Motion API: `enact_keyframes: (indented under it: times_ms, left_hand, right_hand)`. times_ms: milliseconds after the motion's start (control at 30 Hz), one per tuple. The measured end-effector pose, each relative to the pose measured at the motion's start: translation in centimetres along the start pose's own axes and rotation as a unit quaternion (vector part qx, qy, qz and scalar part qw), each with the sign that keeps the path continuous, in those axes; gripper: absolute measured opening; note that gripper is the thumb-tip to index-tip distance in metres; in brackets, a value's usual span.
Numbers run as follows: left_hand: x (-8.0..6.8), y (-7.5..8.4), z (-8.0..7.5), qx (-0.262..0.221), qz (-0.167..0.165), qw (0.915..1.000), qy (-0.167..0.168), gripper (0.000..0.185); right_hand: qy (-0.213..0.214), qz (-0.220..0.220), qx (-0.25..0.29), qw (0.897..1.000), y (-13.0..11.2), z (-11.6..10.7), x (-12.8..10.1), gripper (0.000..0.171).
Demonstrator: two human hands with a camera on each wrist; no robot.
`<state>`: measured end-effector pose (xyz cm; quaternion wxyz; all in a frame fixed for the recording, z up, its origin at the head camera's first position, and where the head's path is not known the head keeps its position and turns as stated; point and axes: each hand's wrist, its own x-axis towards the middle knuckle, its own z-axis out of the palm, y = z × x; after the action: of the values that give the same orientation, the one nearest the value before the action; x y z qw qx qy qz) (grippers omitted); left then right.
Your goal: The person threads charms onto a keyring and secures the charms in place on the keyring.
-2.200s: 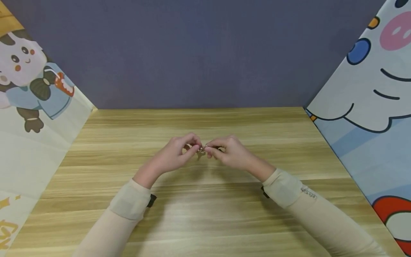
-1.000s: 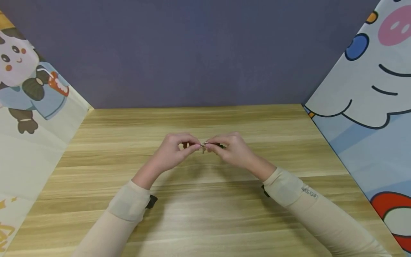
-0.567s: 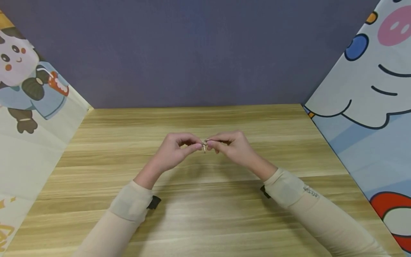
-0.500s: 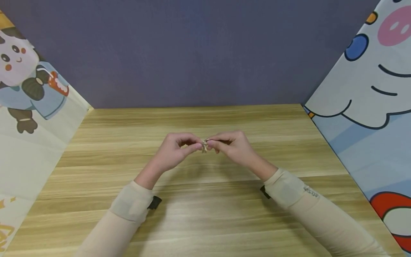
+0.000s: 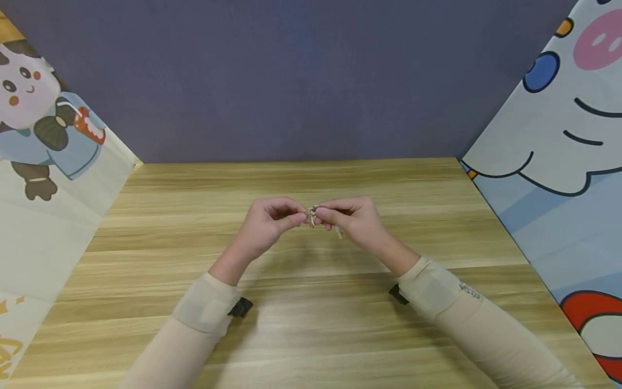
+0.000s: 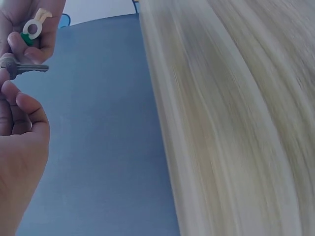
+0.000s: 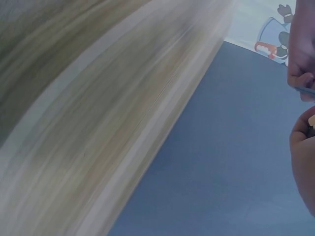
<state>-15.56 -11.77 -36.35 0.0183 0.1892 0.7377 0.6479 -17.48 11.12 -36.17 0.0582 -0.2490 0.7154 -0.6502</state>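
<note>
Both hands meet above the middle of the wooden table [image 5: 311, 324]. My left hand [image 5: 270, 222] pinches a small metal key [image 5: 311, 215] with thumb and forefinger. In the left wrist view the key [image 6: 27, 67] points right, just above my left hand's fingers [image 6: 22, 110]. My right hand [image 5: 356, 218] grips a cream plastic ring tag [image 6: 34, 27] with a green piece behind it. A cream tip [image 5: 338, 233] pokes out under that hand. In the right wrist view both hands sit at the right edge, the left hand [image 7: 301, 54] above the right hand [image 7: 302, 157].
A dark blue-grey wall [image 5: 301, 81] closes the back of the table. Cartoon-printed panels stand along the left side [image 5: 44, 162] and the right side [image 5: 559, 162]. Beige sleeves with black wrist straps [image 5: 240, 307] cover both forearms.
The hands stayed joined and rose slightly toward the back. The right hand turned the bunch, so a cream tip now shows under it. The left forearm shifted a little right.
</note>
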Motion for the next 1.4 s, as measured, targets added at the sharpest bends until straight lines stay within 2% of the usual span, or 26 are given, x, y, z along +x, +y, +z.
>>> enact_keyframes:
  times_ms: [133, 300, 533, 633, 700, 833, 933, 1000, 1067, 1133, 1233, 1300, 1400]
  left_hand:
    - [0.2, 0.0, 0.3, -0.031, 0.009, 0.9994, 0.008, 0.010]
    - [0.4, 0.0, 0.7, -0.077, 0.023, 0.9966, 0.016, 0.013]
    - [0.6, -0.1, 1.1, -0.116, 0.033, 0.9926, 0.016, 0.015]
    - [0.5, -0.2, 0.9, -0.104, 0.031, 0.9940, 0.011, 0.014]
    - [0.5, -0.3, 0.8, -0.082, 0.029, 0.9961, 0.009, 0.013]
    - [0.2, -0.2, 0.5, -0.007, 0.033, 0.9994, 0.009, 0.012]
    - [0.1, -0.1, 0.3, 0.070, 0.047, 0.9963, 0.017, 0.010]
    - [0.0, 0.1, 0.3, 0.115, 0.067, 0.9909, 0.020, 0.010]
    - [0.1, 0.3, 0.3, 0.160, 0.099, 0.9819, 0.024, 0.009]
    - [0.3, 0.5, 0.3, 0.198, 0.139, 0.9699, 0.025, 0.009]
    - [0.5, 0.7, 0.3, 0.258, 0.187, 0.9477, 0.025, 0.007]
    - [0.6, 0.9, 0.3, 0.291, 0.206, 0.9341, 0.023, 0.006]
    - [0.6, 1.2, 0.3, 0.320, 0.221, 0.9212, 0.020, 0.007]
  right_hand:
    - [0.006, -0.007, 0.064, 0.998, 0.0, 0.3, 0.0, 0.019]
    - [0.021, -0.018, 0.113, 0.993, 0.3, 0.5, 0.1, 0.014]
    - [0.020, -0.033, 0.174, 0.984, 0.4, 0.6, 0.1, 0.021]
    - [0.030, -0.024, 0.158, 0.987, 0.3, 0.6, 0.0, 0.017]
    - [0.035, -0.017, 0.128, 0.991, 0.2, 0.4, 0.0, 0.015]
    - [0.039, -0.013, 0.030, 0.999, -0.1, 0.1, -0.1, 0.018]
    - [0.033, -0.032, -0.056, 0.997, -0.3, -0.3, -0.1, 0.015]
    - [0.026, -0.054, -0.107, 0.992, -0.5, -0.5, 0.0, 0.014]
    - [0.021, -0.074, -0.155, 0.985, -0.7, -0.6, 0.0, 0.013]
    - [0.015, -0.093, -0.194, 0.976, -0.9, -0.7, 0.0, 0.012]
    - [0.001, -0.120, -0.240, 0.963, -1.2, -0.8, 0.0, 0.013]
    - [-0.006, -0.137, -0.265, 0.954, -1.4, -0.8, 0.0, 0.013]
    - [-0.014, -0.164, -0.296, 0.941, -1.7, -1.0, 0.2, 0.012]
